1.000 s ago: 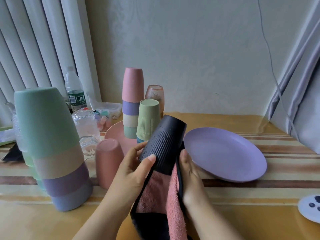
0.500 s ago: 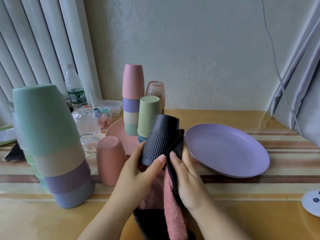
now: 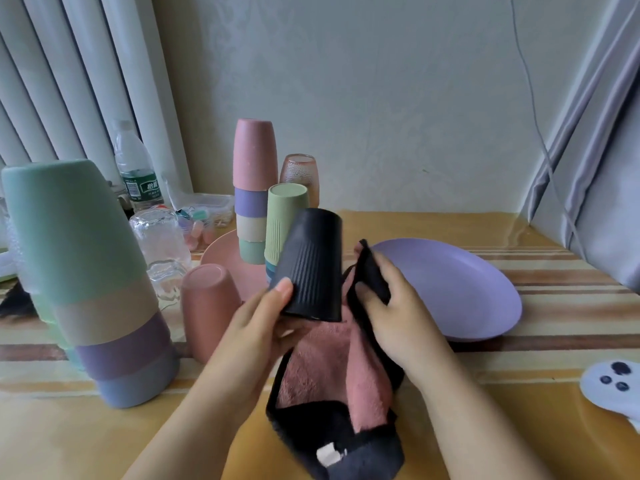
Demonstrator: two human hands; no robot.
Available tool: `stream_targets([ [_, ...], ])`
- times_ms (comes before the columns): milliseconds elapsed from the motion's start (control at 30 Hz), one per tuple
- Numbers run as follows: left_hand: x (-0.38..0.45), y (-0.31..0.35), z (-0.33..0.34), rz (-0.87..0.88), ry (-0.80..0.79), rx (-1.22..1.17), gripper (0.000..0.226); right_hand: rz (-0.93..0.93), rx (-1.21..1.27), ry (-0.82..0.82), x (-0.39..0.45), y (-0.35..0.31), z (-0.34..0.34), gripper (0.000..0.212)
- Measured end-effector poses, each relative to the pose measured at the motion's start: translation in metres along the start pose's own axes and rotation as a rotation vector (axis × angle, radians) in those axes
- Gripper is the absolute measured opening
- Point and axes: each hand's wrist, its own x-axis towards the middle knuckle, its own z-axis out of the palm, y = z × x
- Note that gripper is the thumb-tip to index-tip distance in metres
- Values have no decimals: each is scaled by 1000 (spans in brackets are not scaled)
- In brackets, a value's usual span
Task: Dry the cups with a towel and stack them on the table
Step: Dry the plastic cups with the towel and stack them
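A black ribbed plastic cup (image 3: 309,268) is held upside down above the yellow striped table (image 3: 519,410), pinched near its rim by the left hand (image 3: 258,327). The right hand (image 3: 394,306) grips a fold of the pink and black towel (image 3: 332,382) hanging beneath. Behind, pastel cups (image 3: 254,188) stand stacked on a pink plate (image 3: 221,258).

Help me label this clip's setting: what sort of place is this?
Probably a home room: a table under a striped cover stands against a wall between curtains, with stacked cups and a purple plate.
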Motion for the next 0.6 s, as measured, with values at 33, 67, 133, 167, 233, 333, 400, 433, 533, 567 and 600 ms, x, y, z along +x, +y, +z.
stream_targets([
  [33,1,2,-3,18,27,41,44,30,-91,-65,-2,-1,-3,58],
  [67,0,4,-5,21,49,76,46,67,-157,-140,-3,-2,-5,66],
  [133,-1,4,-5,1,74,115,40,133,-314,-280,-7,-6,-10,79],
  [167,-3,4,-4,-7,71,126,36,158,-390,-331,-9,-7,-13,84],
  [233,-5,5,-1,-14,48,149,37,237,-402,-342,-8,-12,-17,89],
  [333,-8,8,2,-16,38,166,33,332,-384,-192,-6,-20,-31,62],
  [400,-9,8,3,-25,42,184,28,359,-562,-150,-7,-19,-41,44],
  [433,-10,8,3,-30,45,196,26,384,-646,-172,-10,-18,-42,41],
  [533,-12,8,5,-46,36,213,26,426,-704,-277,-22,-10,-34,41],
  [567,-13,8,6,-49,29,207,26,420,-674,-287,-26,-7,-31,38],
  [600,-14,8,7,-48,25,200,25,404,-637,-280,-29,-4,-29,33],
])
